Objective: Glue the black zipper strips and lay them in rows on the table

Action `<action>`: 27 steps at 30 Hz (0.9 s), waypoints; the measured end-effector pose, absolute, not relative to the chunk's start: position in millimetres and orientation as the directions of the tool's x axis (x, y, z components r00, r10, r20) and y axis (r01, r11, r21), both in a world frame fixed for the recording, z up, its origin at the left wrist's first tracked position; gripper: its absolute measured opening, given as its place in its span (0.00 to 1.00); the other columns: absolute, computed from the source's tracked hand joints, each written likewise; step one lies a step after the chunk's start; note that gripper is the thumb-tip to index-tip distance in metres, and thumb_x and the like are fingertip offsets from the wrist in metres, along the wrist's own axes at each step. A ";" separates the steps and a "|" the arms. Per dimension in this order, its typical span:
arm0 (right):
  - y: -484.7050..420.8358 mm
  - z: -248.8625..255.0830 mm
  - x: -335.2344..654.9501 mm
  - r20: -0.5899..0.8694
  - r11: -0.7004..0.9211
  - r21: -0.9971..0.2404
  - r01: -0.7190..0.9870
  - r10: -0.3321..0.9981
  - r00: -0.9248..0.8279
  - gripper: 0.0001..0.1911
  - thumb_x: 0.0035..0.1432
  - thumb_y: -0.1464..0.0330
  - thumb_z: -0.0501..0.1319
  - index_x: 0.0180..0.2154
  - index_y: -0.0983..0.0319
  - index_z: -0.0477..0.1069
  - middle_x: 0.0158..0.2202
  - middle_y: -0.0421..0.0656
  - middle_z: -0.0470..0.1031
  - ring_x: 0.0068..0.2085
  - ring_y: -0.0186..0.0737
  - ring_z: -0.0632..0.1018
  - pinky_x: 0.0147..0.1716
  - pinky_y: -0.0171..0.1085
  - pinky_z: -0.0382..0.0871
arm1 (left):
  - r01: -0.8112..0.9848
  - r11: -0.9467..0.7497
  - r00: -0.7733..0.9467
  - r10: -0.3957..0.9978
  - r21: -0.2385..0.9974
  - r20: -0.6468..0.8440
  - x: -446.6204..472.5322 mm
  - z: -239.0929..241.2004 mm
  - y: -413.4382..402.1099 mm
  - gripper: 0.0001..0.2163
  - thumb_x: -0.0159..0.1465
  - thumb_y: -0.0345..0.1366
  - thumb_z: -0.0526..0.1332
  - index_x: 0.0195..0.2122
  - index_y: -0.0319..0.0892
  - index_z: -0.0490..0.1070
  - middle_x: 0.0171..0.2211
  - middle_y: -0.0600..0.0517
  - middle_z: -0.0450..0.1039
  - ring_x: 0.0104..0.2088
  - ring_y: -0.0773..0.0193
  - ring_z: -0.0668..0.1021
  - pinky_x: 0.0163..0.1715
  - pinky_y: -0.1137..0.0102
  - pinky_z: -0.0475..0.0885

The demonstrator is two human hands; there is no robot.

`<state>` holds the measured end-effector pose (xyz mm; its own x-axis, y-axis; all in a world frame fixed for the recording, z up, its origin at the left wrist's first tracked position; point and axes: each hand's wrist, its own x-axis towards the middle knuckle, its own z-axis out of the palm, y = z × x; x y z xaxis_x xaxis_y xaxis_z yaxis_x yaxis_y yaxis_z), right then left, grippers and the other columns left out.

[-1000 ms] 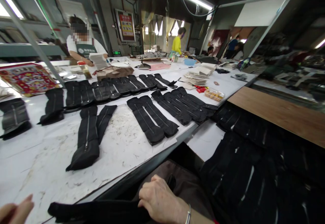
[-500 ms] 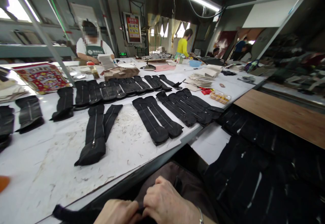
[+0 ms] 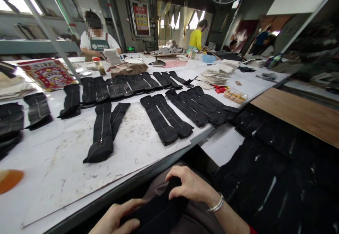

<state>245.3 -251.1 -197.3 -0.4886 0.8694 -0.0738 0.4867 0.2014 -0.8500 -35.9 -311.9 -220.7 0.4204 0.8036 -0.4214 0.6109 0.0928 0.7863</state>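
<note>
Over my lap, below the table's front edge, I hold a black boot upper (image 3: 159, 211), a soft dark piece with a faint line along it. My left hand (image 3: 119, 216) is closed on its near left end, thumb on top. My right hand (image 3: 189, 186) grips the far right end with fingers curled over it; a silver bracelet is on that wrist. Nearest on the white table (image 3: 66, 177) lies a zippered black boot upper (image 3: 102, 135) with a second one partly beneath it. A pair of similar uppers (image 3: 166, 119) lies to their right.
More black uppers (image 3: 119, 87) form a row further back. A large dark pile of uppers (image 3: 265, 177) lies at my right beside a brown board (image 3: 296, 113). An orange object (image 3: 10, 180) is at the left edge. Co-workers stand beyond the table.
My hands were close together, bunched on black material; now they are apart, with the boot upper stretched between them. My right hand has moved up and right. The view has shifted slightly.
</note>
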 end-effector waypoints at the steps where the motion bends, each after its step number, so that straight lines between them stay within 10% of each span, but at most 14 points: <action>1: -252.5 -196.9 242.3 -0.076 0.196 -0.850 0.489 0.873 -0.482 0.14 0.44 0.69 0.73 0.37 0.56 0.79 0.35 0.37 0.79 0.38 0.42 0.78 0.38 0.36 0.69 | 0.573 0.107 0.430 0.805 0.812 -0.410 -28.2 -220.0 -309.5 0.20 0.59 0.46 0.62 0.53 0.53 0.74 0.47 0.54 0.80 0.46 0.53 0.78 0.47 0.68 0.73; 17: -250.4 -206.1 237.9 -0.204 -0.080 -0.945 0.316 0.902 -0.381 0.08 0.48 0.74 0.67 0.32 0.60 0.72 0.33 0.37 0.74 0.35 0.37 0.75 0.36 0.35 0.68 | 0.468 0.129 0.431 0.831 0.874 -0.353 12.7 -224.3 -297.9 0.12 0.60 0.42 0.61 0.30 0.40 0.80 0.25 0.54 0.76 0.27 0.64 0.73 0.29 0.75 0.67; 27: -262.8 -194.5 231.0 0.056 0.325 -0.788 0.523 0.883 -0.465 0.14 0.50 0.82 0.64 0.27 0.60 0.63 0.37 0.40 0.71 0.39 0.39 0.73 0.39 0.36 0.68 | 0.482 0.027 0.401 0.882 0.876 -0.247 12.6 -237.2 -303.9 0.11 0.63 0.40 0.60 0.35 0.44 0.82 0.28 0.54 0.80 0.29 0.63 0.78 0.31 0.77 0.70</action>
<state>231.0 -262.8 -194.5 -0.4651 0.8835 0.0560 0.5229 0.3252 -0.7879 12.6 -303.9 -237.2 0.4006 0.8822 -0.2475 0.4821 0.0268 0.8757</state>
